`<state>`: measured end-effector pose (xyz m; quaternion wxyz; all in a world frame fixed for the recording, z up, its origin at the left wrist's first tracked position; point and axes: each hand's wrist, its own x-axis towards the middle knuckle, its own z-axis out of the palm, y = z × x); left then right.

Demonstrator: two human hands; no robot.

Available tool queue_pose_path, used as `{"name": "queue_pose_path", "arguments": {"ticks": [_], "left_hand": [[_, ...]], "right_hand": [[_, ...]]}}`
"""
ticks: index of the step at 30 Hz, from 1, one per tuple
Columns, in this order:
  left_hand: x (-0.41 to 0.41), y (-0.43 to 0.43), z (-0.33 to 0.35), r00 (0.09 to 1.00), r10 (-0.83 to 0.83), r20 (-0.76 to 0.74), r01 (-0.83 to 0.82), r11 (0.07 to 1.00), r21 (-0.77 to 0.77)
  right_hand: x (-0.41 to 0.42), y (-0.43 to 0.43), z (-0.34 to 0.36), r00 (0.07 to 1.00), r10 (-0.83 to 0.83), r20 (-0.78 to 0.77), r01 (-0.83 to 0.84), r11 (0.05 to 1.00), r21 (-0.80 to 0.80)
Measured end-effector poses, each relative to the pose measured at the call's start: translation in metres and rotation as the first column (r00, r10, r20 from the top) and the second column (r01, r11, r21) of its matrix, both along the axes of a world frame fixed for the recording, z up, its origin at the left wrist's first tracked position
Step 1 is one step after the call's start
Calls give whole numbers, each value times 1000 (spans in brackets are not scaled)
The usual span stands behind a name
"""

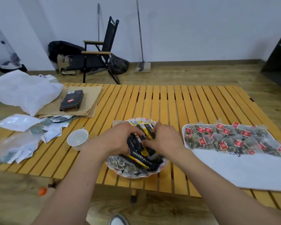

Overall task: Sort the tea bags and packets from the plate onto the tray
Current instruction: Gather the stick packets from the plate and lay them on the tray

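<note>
A scalloped plate [161,169] at the table's front centre holds a heap of black-and-yellow stick packets [146,158] over loose mesh tea bags [120,163]. Both hands are over the plate. My left hand [118,138] and my right hand [165,138] each grip a bunch of the black-and-yellow packets between them. To the right lies a white tray [243,169]; its far half carries several mesh tea bags with red tags [225,137] laid in rows, its near half is bare.
A white cup [77,138] stands left of the plate. Torn wrappers and clear bags [28,135] litter the left side, with a black box [72,100] on brown paper and a white plastic bag [24,90] behind. A folding chair [97,52] stands beyond the slatted wooden table.
</note>
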<state>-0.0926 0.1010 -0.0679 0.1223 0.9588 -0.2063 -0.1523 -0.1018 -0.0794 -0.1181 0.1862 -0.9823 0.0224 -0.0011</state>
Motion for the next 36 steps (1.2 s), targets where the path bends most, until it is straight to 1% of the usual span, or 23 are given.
{"name": "queue_pose_path", "arguments": {"ticks": [4,8,12,13,15,18,20,22,24,26,29,31,33,35,36], "left_hand": [[8,-1,-10,999,31,17,-31,999,-27],[13,1,-17,997,52,57,-49,997,-59],[16,4,-20,990,82,116,-74,994,-77],[16,4,-19,987,92,130,-80,992,-95],[16,4,-19,982,112,153,-90,986,-141],[18,1,-20,978,154,143,-121,968,-219],[19,-1,-23,977,186,104,-151,950,-273],[18,-1,-23,972,229,45,-198,911,-363],[14,-1,-20,963,268,4,-239,865,-442],[13,1,-18,953,303,14,-258,831,-493],[13,4,-17,920,380,102,-272,801,-533],[14,6,-16,885,455,103,-313,742,-593],[14,2,-13,846,532,13,-391,637,-664],[12,-5,-12,815,562,-142,-484,524,-700],[10,-11,-11,801,549,-237,-531,470,-706]], "right_hand": [[2,4,-1,999,-23,-32,27,990,135],[2,6,-3,998,-21,-67,33,983,183],[3,6,1,996,-3,-88,34,932,361],[2,8,1,996,7,-90,28,923,384],[1,12,0,995,20,-94,17,925,379],[-2,16,-1,994,47,-96,-10,935,354],[-6,19,-2,995,84,-50,-68,964,257],[-12,23,-3,996,92,20,-94,987,128],[-14,27,-4,994,84,67,-91,990,104],[-12,26,-3,995,71,76,-81,986,143],[-7,21,0,995,53,81,-69,974,216],[-5,18,2,996,35,87,-58,958,282],[-3,15,4,995,10,99,-44,937,345],[0,10,7,993,-6,117,-43,912,409],[1,7,10,992,-15,126,-44,892,450]]}}
